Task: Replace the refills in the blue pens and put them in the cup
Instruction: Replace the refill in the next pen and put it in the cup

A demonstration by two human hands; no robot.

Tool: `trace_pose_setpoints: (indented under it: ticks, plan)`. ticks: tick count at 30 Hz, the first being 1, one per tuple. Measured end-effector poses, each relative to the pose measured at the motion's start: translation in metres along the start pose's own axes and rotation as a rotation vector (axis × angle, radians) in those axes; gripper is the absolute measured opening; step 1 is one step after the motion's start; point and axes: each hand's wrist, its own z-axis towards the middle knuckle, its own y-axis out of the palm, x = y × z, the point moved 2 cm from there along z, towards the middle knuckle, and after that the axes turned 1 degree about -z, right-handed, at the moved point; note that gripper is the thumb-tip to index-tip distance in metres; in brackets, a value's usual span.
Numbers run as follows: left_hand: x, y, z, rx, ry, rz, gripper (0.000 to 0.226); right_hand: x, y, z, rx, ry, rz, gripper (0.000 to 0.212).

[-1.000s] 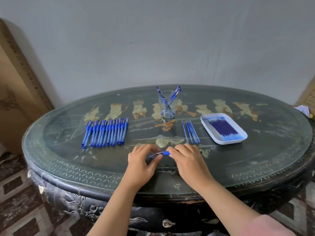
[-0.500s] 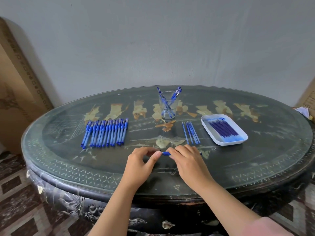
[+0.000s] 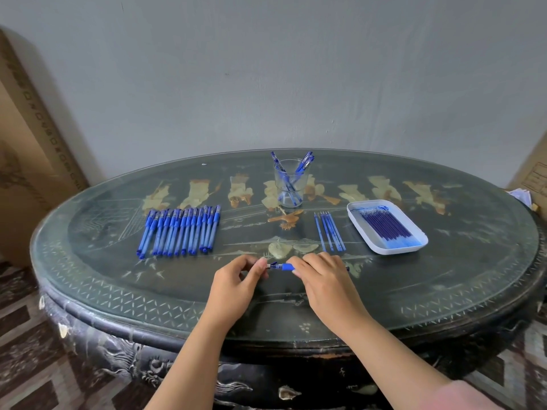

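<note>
Down at the near side of the dark oval table [image 3: 142, 279]: one blue pen [image 3: 284, 266] held sideways just above the glass, between both hands. Right hand [image 3: 325, 287] wrapped over the barrel, fingers curled down round it, only the blue grip section poking out on the left. Left hand [image 3: 236, 288] pinching the tip end with thumb and fingertips, other fingers loosely curled. Tip piece screwed on or loose? Can't tell, way too small. Further back, pretty much dead centre, a clear cup [image 3: 291, 189] standing upright with a few more pens [image 3: 306, 161] leaning in it. Off to the left, a neat row of pens [image 3: 180, 232] lying side by side. Just beyond the right hand, a handful of loose refills [image 3: 330, 232] flat on the table, and right of those a white tray [image 3: 398, 251] with a bundle of darker refills [image 3: 384, 229] inside. Cardboard box [image 3: 26, 149] leaning up at the far left.
</note>
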Motion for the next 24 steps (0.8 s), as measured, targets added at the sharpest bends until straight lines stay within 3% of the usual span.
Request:
trace_pose_setpoints:
  ticks: [3,7,13,17,20,24]
  plan:
    - [-0.001,-0.003,-0.001,0.071,-0.045,-0.052,0.027,0.000,0.000,0.000,0.008,0.024,0.020,0.025]
    - [-0.005,-0.011,0.002,0.195,-0.121,-0.238,0.013,0.001,0.001,-0.001,-0.014,0.050,0.036,0.031]
    - [-0.001,-0.014,0.002,0.217,-0.161,-0.265,0.006,0.003,0.004,-0.002,-0.020,0.055,0.057,0.035]
    - [0.000,-0.023,0.008,0.267,-0.055,0.063,0.004,0.004,0.003,0.000,0.011,0.061,0.048,0.029]
    - [-0.003,-0.024,0.016,0.077,0.033,0.380,0.008,0.005,0.003,-0.001,0.019,0.059,0.042,0.031]
    - [-0.007,-0.020,0.020,-0.065,0.015,0.444,0.014,0.005,0.004,-0.002,0.019,0.063,0.040,0.032]
